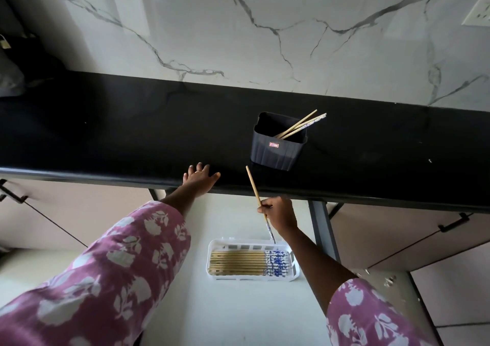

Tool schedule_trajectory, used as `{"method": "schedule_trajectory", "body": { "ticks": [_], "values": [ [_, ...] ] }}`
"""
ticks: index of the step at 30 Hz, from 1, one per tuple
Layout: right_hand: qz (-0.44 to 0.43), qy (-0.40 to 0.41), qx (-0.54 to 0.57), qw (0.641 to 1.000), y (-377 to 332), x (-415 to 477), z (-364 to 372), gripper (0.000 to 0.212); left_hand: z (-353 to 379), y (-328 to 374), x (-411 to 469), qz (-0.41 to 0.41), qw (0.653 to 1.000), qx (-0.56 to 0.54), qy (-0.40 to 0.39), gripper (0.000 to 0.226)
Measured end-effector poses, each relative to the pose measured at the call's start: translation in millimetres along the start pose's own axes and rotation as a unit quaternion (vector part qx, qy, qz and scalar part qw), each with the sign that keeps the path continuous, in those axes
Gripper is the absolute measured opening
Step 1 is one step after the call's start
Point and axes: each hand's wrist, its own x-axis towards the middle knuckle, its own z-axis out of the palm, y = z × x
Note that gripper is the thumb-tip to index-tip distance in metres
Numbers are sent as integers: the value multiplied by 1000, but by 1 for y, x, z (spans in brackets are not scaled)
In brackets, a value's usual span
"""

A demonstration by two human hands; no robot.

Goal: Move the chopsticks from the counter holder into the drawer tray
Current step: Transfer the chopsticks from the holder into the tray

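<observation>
A dark square holder (277, 149) stands on the black counter (132, 133) with a few bamboo chopsticks (299, 126) leaning out to the right. My right hand (278, 213) pinches one chopstick (253, 183) just below the counter's front edge, its blue-patterned end pointing down at the white tray (293, 271). Several chopsticks (249, 263) lie side by side in the tray, blue ends to the right. My left hand (200, 178) rests flat on the counter's front edge, fingers spread.
The tray sits in an open white drawer (238, 308) below the counter. Closed drawers with dark handles (453, 223) flank it left and right. A marble wall (265, 27) rises behind the counter. A dark bag (16, 61) sits at the far left.
</observation>
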Motion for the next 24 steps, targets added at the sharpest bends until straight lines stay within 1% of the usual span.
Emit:
{"method": "schedule_trajectory", "body": {
  "ticks": [5,8,10,12,15,18,22,24],
  "values": [
    [-4,-92,-76,993,28,-5,20,15,10,0,8,-34,999,16,-32,71],
    [-15,-129,-133,983,38,-9,31,14,10,6,8,-51,997,26,-46,81],
    [-42,-152,-177,971,42,-13,41,13,12,8,9,-67,996,28,-57,85],
    [-77,-181,-222,955,46,-18,50,12,12,9,11,-75,995,24,-63,85],
    [-115,-234,-267,928,54,-22,61,24,11,10,16,-73,994,14,-79,83],
    [-102,-276,-279,914,58,-27,71,24,12,10,17,-75,992,-1,-102,81],
    [-86,-282,-297,908,63,-30,83,28,11,7,19,-87,989,-12,-120,79],
    [-85,-292,-312,900,63,-31,87,25,10,6,20,-85,989,8,-117,81]
  ]
}}
